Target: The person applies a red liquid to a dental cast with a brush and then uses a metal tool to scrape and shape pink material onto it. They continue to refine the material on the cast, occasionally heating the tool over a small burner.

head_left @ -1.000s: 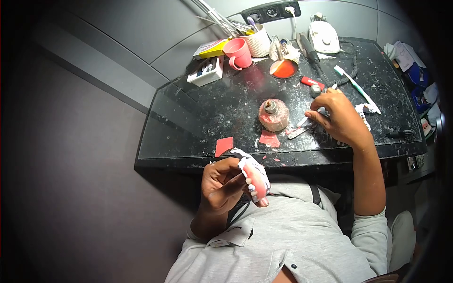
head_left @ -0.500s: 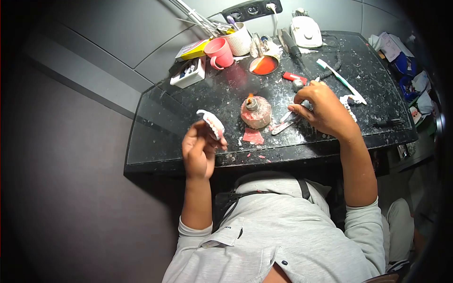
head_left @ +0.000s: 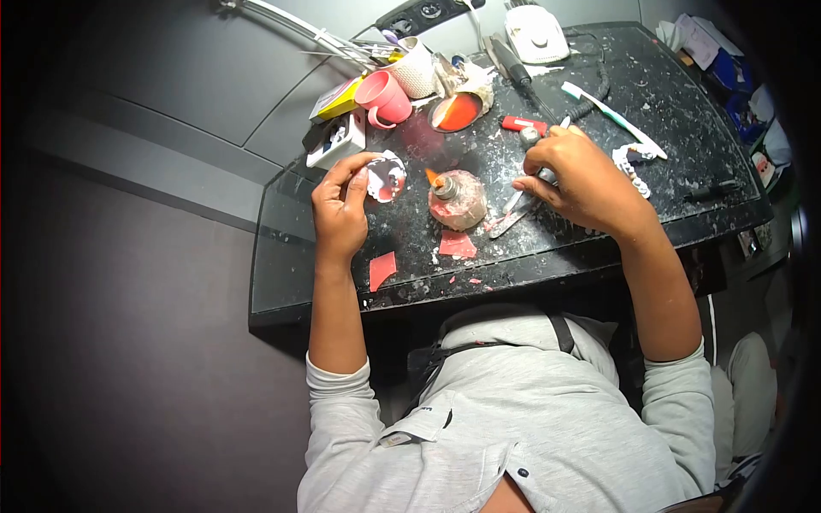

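Note:
My left hand (head_left: pixel 340 207) holds a pink and white denture model (head_left: pixel 386 177) just above the black worktop (head_left: pixel 410 248), a little left of a small lit spirit burner (head_left: pixel 457 198) with an orange flame. My right hand (head_left: pixel 581 184) rests on the worktop to the right of the burner, its fingers closed around a thin metal instrument (head_left: pixel 516 211) whose tip points at the burner's base. Pink wax pieces (head_left: pixel 457 245) lie in front of the burner.
At the back stand a pink mug (head_left: pixel 383 99), a white cup of tools (head_left: pixel 416 67), a red-filled dish (head_left: pixel 455 112), a white box (head_left: pixel 338 144) and a white device (head_left: pixel 534 32). A toothbrush (head_left: pixel 611 119) and a white tooth strip (head_left: pixel 631 168) lie at the right.
My left hand has lifted the denture model from near my chest up over the worktop, to beside the burner. The right hand has stayed by the burner with the instrument.

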### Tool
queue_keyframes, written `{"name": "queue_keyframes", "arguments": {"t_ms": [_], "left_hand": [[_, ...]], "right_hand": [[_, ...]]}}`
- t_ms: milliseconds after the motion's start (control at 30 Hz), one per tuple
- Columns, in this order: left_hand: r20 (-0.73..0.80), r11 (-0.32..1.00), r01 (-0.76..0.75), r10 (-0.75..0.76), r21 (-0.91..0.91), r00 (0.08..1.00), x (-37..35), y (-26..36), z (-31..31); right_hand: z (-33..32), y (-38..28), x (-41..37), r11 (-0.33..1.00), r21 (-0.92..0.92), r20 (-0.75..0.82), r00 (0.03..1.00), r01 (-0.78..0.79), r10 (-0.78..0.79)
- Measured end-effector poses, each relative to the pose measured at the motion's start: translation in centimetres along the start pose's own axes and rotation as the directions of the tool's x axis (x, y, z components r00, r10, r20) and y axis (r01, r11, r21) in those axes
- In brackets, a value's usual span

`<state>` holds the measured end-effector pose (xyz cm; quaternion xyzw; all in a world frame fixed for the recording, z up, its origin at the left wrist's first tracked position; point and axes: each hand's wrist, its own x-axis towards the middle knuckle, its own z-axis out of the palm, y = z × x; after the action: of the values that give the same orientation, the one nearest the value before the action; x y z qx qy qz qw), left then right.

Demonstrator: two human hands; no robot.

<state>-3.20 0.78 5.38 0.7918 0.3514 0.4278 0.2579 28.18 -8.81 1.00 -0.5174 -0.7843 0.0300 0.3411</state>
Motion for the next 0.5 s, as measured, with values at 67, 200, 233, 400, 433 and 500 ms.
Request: {"name": "queue_keyframes", "arguments": {"t_ms": [67,200,233,400,433,500], "left_hand": [[0.006,0.999,-0.049,0.049,0.006,0.999,0.5,0.1,0.3],[0.055,0.997,-0.070,0.068,0.021,0.996,1.4,0.8,0.8],[0.070,0.997,-0.066,0.063,0.045,0.996,1.6,1.1,0.8],[0.137,0.982,-0.128,0.109,0.141,0.985,2.4,1.8,1.1],[0.145,0.977,-0.147,0.124,0.158,0.982,2.6,2.0,1.2],[0.156,0.970,-0.166,0.139,0.175,0.978,2.7,2.5,1.4]], "right_hand": [[0.1,-0.2,-0.1,1.000,0.010,-0.026,1.000,-0.003,0.003],[0.1,0.1,-0.2,1.000,0.002,-0.041,0.999,0.018,-0.018],[0.2,0.2,-0.2,1.000,-0.004,-0.038,0.999,0.023,-0.023],[0.4,0.2,-0.3,0.999,-0.009,-0.075,0.997,0.031,-0.032],[0.4,0.2,-0.3,0.999,-0.003,-0.067,0.997,0.034,-0.034],[0.4,0.3,-0.3,0.999,0.003,-0.060,0.998,0.034,-0.034]]}}
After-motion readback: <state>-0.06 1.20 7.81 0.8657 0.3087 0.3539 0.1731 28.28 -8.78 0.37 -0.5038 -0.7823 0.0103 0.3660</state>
